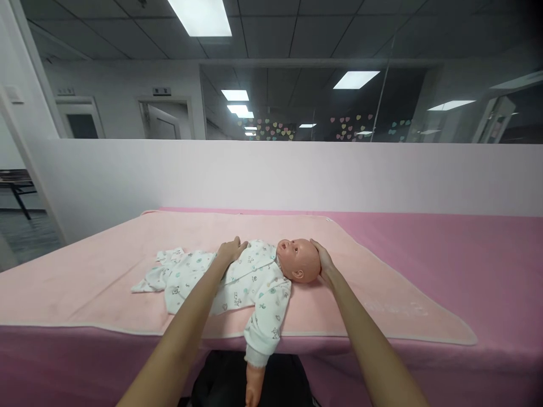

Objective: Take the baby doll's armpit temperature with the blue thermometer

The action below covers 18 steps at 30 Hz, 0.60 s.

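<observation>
A baby doll (263, 274) lies on its back on a peach blanket (106, 271), its head to the right. It wears a white outfit with small printed figures. My left hand (231, 250) rests at the doll's waist, fingers bent over its far side and partly hidden. Against the crown of the doll's bare head (303, 257), my right hand (323, 261) is cupped, with some fingers hidden behind it. The doll's near arm (255, 376) hangs over the table's front edge, the hand bare below the cuff. Its trouser legs lie flat towards the left.
A pink cloth (487, 271) covers the table beneath the blanket. Behind it stands a low white wall (297, 175) with glass above. Something black (220, 379) shows below the front edge. At far left is a dark-legged table (19, 192).
</observation>
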Available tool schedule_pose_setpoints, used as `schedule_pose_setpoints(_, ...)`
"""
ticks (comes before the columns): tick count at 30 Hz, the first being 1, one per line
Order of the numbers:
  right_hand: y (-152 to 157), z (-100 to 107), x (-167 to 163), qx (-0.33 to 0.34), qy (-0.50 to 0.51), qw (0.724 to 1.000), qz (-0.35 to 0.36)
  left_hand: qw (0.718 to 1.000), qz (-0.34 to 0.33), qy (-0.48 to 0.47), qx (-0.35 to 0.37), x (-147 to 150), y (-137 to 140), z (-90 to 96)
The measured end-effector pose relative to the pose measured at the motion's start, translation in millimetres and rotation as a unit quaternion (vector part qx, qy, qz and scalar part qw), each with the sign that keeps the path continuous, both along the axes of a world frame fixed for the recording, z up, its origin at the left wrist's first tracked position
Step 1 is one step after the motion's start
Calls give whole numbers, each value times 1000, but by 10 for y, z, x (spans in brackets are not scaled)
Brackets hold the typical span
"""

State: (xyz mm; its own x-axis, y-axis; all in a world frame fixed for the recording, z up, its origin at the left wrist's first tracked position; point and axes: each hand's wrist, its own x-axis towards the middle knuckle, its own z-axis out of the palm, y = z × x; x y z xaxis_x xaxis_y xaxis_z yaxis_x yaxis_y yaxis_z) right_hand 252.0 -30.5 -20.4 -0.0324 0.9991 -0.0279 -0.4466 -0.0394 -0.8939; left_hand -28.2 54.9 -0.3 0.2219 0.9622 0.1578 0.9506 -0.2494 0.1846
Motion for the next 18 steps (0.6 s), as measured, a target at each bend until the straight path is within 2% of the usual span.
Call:
schedule_pose_setpoints(3, -36, -64, -5, -42, 70, 993, 89, 999, 10, -16, -27, -46, 22, 15)
schedule_pose_setpoints(6, -43, -140, 12, -48, 88, 989, 105, 999, 20, -29, -40, -78, 47, 8)
schedule_pose_setpoints(9, -25, -208, 46, -34, 89, 992, 88, 998, 34, -41, -46, -104, 80, -15)
schedule_pose_setpoints(14, 10, -241, 84, -6, 81, 996, -29, 997, 40, -44, -41, -135, 118, -45)
schedule_pose_setpoints(16, -7, -211, 62, 0, 76, 997, -30, 998, 38, -42, -41, -144, 128, -51)
schedule_pose_setpoints(18, -52, -163, 25, 2, 77, 997, 6, 998, 36, -41, -39, -150, 138, -57)
